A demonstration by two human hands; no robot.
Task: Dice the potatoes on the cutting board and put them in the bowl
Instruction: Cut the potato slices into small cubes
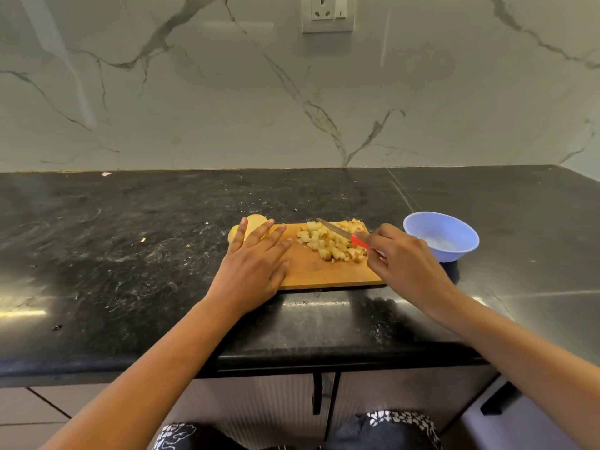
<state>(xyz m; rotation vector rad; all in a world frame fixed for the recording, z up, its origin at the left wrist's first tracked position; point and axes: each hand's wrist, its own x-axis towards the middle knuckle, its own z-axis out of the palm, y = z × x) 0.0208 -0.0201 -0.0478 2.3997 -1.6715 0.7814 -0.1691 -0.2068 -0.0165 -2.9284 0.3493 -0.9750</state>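
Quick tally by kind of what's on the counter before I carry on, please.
Rectangular wooden cutting board: 1
Round light-blue plastic bowl: 1
Red-handled steel knife: 1
Pile of pale diced potato: 1
Uncut yellow potato, partly hidden: at least 1
Total: at least 5

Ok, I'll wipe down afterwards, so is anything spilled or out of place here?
Only minor: a few small scraps lie on the black counter left of the cutting board, away from it. The diced potatoes sit piled on the board, and the blue bowl stands upright beside it.
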